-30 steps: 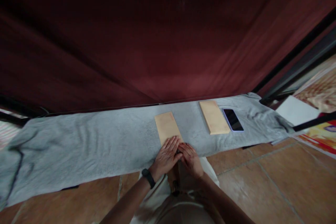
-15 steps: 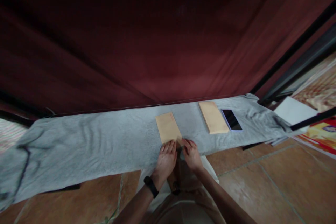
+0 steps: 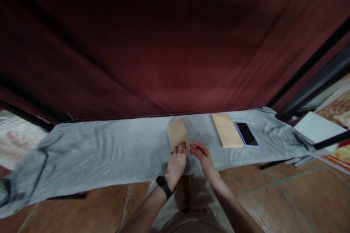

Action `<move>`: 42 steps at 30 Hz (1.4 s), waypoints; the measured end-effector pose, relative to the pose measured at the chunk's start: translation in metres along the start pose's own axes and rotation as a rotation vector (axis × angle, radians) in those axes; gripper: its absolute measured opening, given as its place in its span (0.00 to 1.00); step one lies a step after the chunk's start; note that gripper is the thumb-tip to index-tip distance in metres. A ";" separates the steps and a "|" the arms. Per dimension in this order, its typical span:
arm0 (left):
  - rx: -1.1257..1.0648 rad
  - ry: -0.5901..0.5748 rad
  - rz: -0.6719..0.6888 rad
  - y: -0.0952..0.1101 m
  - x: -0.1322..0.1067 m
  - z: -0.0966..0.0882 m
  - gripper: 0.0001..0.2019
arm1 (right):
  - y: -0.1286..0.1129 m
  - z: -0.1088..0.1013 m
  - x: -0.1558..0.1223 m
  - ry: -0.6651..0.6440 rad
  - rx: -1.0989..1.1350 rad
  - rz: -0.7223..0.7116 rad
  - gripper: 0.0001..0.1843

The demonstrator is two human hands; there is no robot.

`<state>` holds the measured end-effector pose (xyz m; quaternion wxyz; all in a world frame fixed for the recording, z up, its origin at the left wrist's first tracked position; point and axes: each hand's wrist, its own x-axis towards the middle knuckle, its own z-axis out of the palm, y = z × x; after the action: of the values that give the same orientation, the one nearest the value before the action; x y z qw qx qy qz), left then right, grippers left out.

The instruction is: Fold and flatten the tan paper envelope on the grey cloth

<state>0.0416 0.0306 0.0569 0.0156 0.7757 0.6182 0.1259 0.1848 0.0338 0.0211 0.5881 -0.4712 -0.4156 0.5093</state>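
A tan envelope [image 3: 178, 133] lies lengthwise on the grey cloth [image 3: 95, 153], its near end lifted a little. My left hand [image 3: 176, 162], with a black band on the wrist, has its fingers curled over that near edge and grips it. Just right of the envelope's near corner is my right hand [image 3: 201, 153], turned on its side with the fingers apart and nothing in them.
A second tan envelope stack [image 3: 226, 135] and a black phone [image 3: 247, 133] lie side by side on the cloth to the right. A dark red curtain [image 3: 175, 43] hangs behind. White paper [image 3: 314, 127] sits at far right. Brown floor tiles [image 3: 287, 196] lie below.
Both hands lay flat on the envelope's near end, then slid back to its edge. Now my left hand grips and raises that edge, and my right hand has come off to the side.
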 end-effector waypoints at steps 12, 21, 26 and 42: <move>-1.790 0.257 -0.921 -0.029 -0.005 0.009 0.11 | 0.005 0.013 -0.016 -0.155 -0.598 -0.430 0.22; -1.842 0.022 -0.914 0.005 -0.042 0.045 0.22 | 0.030 0.002 -0.036 -0.442 -1.002 -0.618 0.30; -1.399 -0.111 -0.718 -0.003 -0.063 0.040 0.20 | 0.038 -0.006 -0.038 -0.468 -1.121 -0.623 0.27; -0.024 0.062 0.179 -0.028 -0.081 0.055 0.36 | 0.043 -0.014 -0.045 -0.445 -1.336 -0.608 0.28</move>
<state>0.0105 -0.0340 -0.0158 -0.0054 0.8232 0.5452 0.1583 0.1829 -0.0111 -0.0242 0.1952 -0.4779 -0.8551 0.0489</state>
